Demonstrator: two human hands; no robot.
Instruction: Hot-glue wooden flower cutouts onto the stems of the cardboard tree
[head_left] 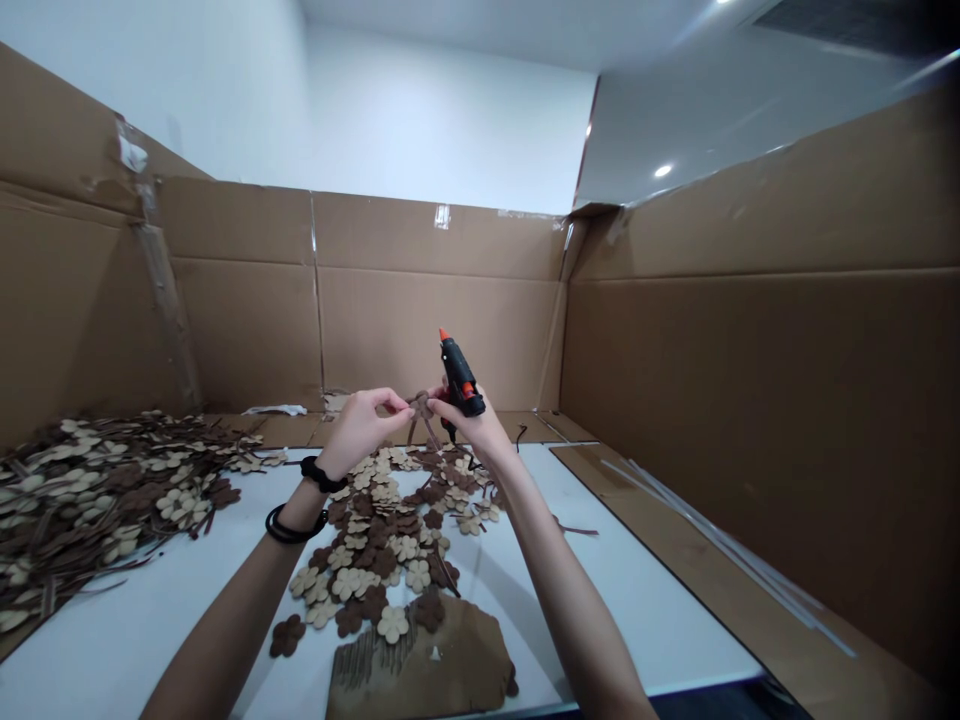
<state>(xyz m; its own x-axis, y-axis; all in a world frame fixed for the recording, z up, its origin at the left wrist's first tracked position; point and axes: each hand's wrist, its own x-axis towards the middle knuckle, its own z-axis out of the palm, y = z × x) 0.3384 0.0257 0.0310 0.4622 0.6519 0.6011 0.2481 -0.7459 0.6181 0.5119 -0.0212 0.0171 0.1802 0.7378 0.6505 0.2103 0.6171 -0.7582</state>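
**Brown flower (pixel 421 404) held up between 2 hands, glue gun (pixel 460 378) beside it**

The flower is above the far part of the white worktop (pixel 622 570), between the fingertips of the left hand (pixel 364 425) and those of the right hand (pixel 480 428). The left fingers are pinched together on its left edge; the right thumb meets its right edge. Both hands are about equally near. Thin brown strips (pixel 432 434) hang down from it, their long axis running roughly towards the worktop.

The right hand also holds the glue gun, its body upright but leaning left, just to the right of the flower. Its orange nozzle (pixel 443 334) points up, above the flower and apart from it. Whether a right finger touches the trigger, I cannot tell.

Below the hands, a scatter of brown and cream flowers (pixel 405 547) runs towards the near edge, some overlapping a cardboard piece (pixel 457 665). A larger heap (pixel 112 480) of flowers and strips lies to the left. Long pale sticks (pixel 735 550) lie on the cardboard to the right, beside the worktop.
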